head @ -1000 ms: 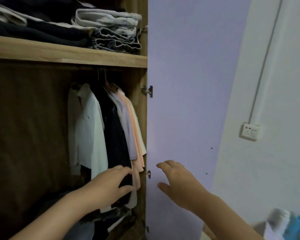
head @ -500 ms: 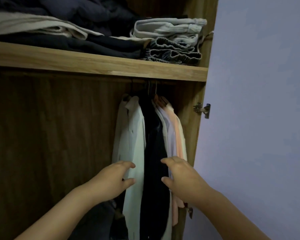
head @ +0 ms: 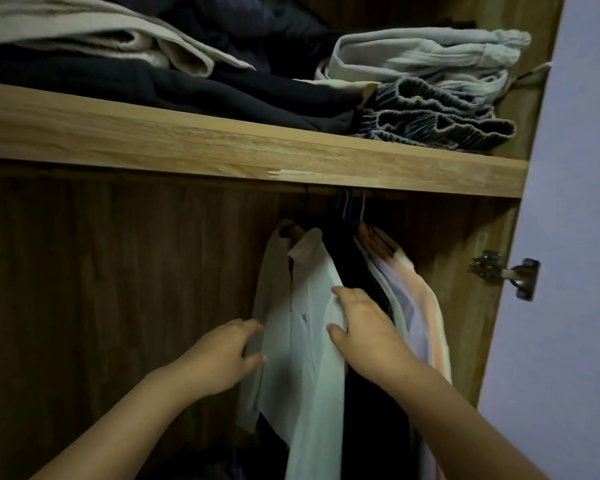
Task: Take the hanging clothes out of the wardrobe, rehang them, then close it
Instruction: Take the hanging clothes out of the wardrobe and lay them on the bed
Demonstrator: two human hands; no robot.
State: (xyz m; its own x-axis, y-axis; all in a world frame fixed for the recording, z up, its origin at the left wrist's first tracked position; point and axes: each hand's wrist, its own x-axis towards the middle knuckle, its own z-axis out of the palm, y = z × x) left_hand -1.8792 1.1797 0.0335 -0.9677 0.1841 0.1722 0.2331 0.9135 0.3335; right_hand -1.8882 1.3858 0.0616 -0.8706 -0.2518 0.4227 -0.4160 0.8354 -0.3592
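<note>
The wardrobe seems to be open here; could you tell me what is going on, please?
A person is reaching into the open wardrobe with both bare hands. The left hand is at the left edge of the white shirt, and the right hand is at its right edge, against the dark garment. All the clothes are on their hangers under the shelf, which holds folded clothes. Nothing has been taken out yet.

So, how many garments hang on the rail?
4 visible: white shirt leftmost, black garment next, lavender shirt, then peach shirt rightmost. Others may hide between them.
</note>
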